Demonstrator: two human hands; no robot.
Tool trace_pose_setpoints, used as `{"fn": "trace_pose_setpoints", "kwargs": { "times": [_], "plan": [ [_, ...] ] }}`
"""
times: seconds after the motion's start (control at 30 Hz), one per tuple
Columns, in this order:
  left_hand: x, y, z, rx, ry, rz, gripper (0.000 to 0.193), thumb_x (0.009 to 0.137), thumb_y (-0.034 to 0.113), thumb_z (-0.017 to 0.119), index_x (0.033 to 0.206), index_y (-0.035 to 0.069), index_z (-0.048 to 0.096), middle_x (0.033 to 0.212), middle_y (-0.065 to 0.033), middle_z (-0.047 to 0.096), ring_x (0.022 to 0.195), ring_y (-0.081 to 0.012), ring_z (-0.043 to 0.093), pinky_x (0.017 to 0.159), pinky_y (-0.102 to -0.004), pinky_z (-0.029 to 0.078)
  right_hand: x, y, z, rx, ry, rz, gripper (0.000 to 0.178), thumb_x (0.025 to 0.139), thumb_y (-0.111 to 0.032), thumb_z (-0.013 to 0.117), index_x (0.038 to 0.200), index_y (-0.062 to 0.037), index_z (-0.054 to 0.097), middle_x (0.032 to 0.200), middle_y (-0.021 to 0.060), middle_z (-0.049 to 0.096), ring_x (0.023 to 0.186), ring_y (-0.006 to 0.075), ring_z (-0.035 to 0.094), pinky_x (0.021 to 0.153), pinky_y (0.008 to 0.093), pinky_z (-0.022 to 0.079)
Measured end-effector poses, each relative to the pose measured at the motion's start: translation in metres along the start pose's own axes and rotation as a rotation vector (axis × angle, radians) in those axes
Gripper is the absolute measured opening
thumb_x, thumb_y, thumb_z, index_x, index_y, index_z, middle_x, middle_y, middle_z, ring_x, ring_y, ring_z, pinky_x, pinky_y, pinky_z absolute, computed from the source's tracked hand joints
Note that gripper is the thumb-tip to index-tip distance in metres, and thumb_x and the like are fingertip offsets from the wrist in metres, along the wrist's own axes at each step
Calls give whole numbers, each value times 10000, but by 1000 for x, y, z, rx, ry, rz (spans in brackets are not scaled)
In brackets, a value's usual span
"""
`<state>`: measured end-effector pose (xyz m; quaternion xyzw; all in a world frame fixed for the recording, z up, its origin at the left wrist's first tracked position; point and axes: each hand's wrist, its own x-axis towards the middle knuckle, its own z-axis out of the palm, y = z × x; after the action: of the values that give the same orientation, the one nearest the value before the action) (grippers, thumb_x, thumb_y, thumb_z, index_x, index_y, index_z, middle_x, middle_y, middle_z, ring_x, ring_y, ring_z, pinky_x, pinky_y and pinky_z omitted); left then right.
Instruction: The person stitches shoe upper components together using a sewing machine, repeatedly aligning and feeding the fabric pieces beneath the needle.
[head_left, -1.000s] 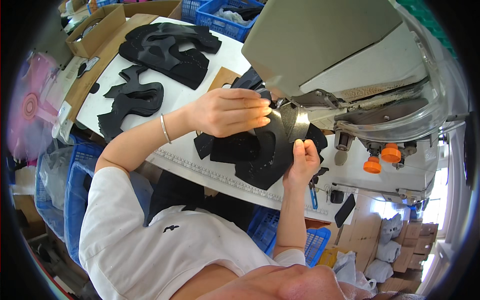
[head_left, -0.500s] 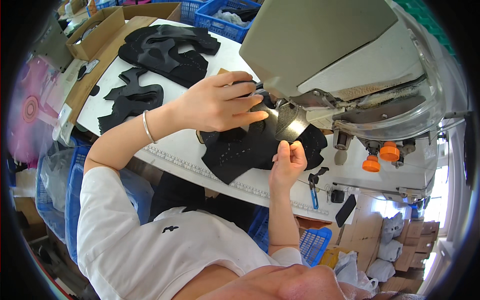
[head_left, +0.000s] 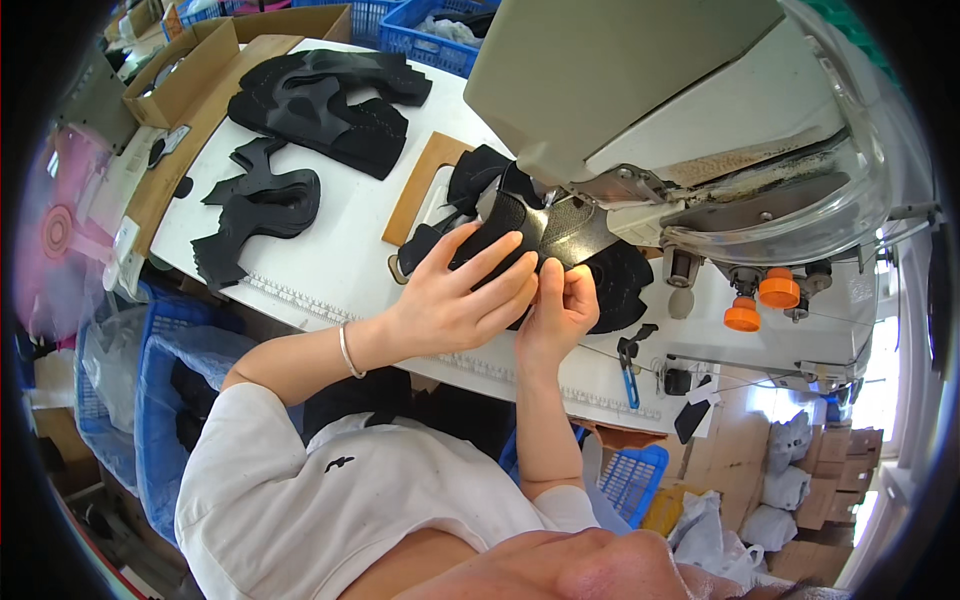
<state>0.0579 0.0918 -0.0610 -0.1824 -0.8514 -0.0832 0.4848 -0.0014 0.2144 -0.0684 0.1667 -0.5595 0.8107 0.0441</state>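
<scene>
A black cut fabric piece (head_left: 490, 245), shaped like a shoe upper, lies bent over the shiny metal bed (head_left: 580, 238) of a sewing machine (head_left: 630, 90). My left hand (head_left: 465, 300) curves over the piece's near side with long fingers pressed on it; the thumb's grip is partly hidden. Close beside it, my right hand (head_left: 560, 305) pinches the near edge with thumb and forefinger, just below the metal bed. More black material (head_left: 620, 285) spreads out to the right, under the machine head. The needle area is too small to make out.
Stacked black pieces (head_left: 325, 105) and a smaller pile (head_left: 265, 205) lie on the white table (head_left: 345, 270). A wooden-edged board (head_left: 425, 190) sits left of the machine. Blue-handled snips (head_left: 630, 380) lie at right, near orange knobs (head_left: 742, 315). A blue crate (head_left: 430, 45) stands behind.
My left hand has come down and nearer from the piece's far side to its near side. The near flap, flat before, is now folded up. My right hand has shifted slightly left.
</scene>
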Motion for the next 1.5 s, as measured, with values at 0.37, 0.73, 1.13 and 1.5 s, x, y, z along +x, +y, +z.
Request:
{"fn": "trace_pose_setpoints", "kwargs": {
  "times": [0.37, 0.73, 1.13, 1.5],
  "plan": [
    [14, -6, 5, 0, 68, -38, 197, 690, 114, 665, 875, 52, 694, 1040, -56, 672, 1085, -277, 625, 936, -485, 466, 17, -4, 4, -76, 23, -4, 285, 921, -86, 638, 690, -76, 471, 610, -38, 504, 535, 21, 454, 491, 182, 345],
    [33, -31, 17, -111, 101, 36, 134, 678, 85, 648, 793, 42, 594, 937, -48, 631, 971, -195, 610, 924, -341, 477, 51, -22, -29, -838, 6, -469, 77, 856, -65, 664, 832, -10, 614, 719, 4, 588, 632, 93, 502, 586, 240, 381],
    [40, -14, 19, 138, 83, 62, 180, 605, 80, 625, 756, -13, 649, 815, -65, 532, 834, -220, 581, 807, -312, 476, 85, -27, -59, -1261, -392, -819, 276, 789, -100, 704, 1060, -151, 718, 1006, 87, 687, 971, 320, 623, 886, 442, 460],
    [41, -13, 15, 291, 80, 112, 200, 602, 99, 629, 760, -21, 654, 855, -108, 548, 844, -278, 617, 834, -334, 484, 77, -37, -63, -1473, -421, -834, 414, 727, -145, 737, 1126, -243, 690, 1063, 37, 667, 975, 288, 628, 859, 461, 475]
  ]
}}
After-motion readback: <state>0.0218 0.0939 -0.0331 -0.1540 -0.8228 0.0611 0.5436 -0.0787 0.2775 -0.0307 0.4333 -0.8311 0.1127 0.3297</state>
